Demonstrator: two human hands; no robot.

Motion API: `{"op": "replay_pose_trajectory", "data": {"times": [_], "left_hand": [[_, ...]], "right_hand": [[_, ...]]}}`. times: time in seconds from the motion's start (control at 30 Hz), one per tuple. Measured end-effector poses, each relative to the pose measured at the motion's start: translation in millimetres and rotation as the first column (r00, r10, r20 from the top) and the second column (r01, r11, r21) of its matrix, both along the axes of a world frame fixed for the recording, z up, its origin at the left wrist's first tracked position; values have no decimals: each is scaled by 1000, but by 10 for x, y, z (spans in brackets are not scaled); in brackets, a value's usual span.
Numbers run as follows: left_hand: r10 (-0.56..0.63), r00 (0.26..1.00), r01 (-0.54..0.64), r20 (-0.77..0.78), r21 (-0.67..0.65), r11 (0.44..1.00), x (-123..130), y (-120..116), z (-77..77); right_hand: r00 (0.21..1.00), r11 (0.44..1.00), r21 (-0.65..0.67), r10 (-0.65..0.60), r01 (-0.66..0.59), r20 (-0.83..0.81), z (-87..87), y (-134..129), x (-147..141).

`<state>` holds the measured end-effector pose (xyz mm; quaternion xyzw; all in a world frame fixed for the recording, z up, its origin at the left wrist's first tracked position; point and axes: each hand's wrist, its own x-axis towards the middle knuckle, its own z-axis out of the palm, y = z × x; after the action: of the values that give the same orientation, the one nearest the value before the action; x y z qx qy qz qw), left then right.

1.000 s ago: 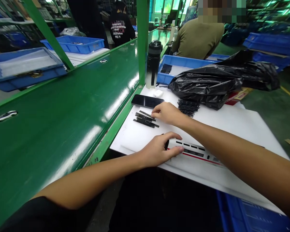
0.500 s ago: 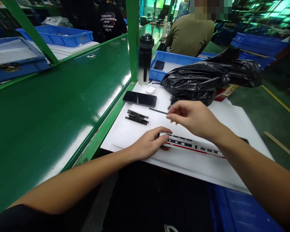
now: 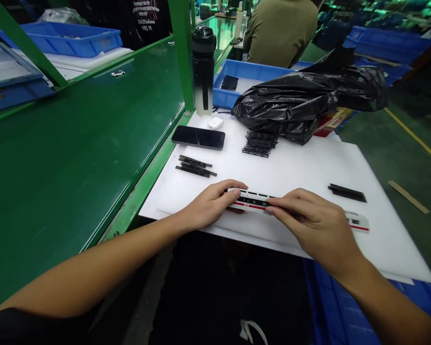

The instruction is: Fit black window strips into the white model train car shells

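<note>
A white model train car (image 3: 253, 195) with a red stripe and dark windows lies lengthwise near the table's front edge. My left hand (image 3: 215, 203) is closed around its left end, thumb on the near side. Against the window side, the thumb and fingers of my right hand (image 3: 309, 223) pinch a thin black strip (image 3: 253, 201), whose right part they hide. My right hand also covers the middle of the car; its right end (image 3: 359, 221) shows beyond. Several black strips (image 3: 194, 166) lie left of the car, and more black strips (image 3: 346, 192) lie to its right.
Behind the car are a pile of black slotted parts (image 3: 260, 143), a phone (image 3: 198, 137), a white earbud case (image 3: 215, 123) and a bottle (image 3: 203, 72). A black plastic bag (image 3: 290, 105) and blue tray (image 3: 224, 100) stand farther back. A green partition (image 3: 93, 143) borders the left.
My right hand has come down from above the table to the side of the train car, bringing the thin black strip. My left hand keeps its hold. The view has shifted slightly.
</note>
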<state>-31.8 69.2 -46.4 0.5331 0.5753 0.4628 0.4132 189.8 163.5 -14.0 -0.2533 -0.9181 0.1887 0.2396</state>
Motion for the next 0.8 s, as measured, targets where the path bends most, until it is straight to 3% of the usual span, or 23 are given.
{"op": "replay_pose_trajectory", "data": {"times": [0.13,0.3,0.37,0.53,0.67,0.8], "left_hand": [[40,998,-41,-43,-27,999,30,-2,-9],[91,989,-93,-116,-19,995,69,-11,-35],[86,989,-88,-118,-11,996,75,-25,-46],[29,989,-16,-143,85,996,92,-69,-57],[19,981,10,-192,148,989,115,-86,-43],[13,983,16,-181,157,988,128,-89,-26]], "right_hand": [[999,996,68,50,-51,8,-35,-17,-41],[999,992,124,17,-21,30,-45,14,-15],[995,997,72,15,-22,94,-16,71,-8],[954,974,-216,0,68,299,86,172,-46],[958,971,-218,-27,93,287,92,134,-57],[961,981,-193,51,2,270,83,160,49]]}}
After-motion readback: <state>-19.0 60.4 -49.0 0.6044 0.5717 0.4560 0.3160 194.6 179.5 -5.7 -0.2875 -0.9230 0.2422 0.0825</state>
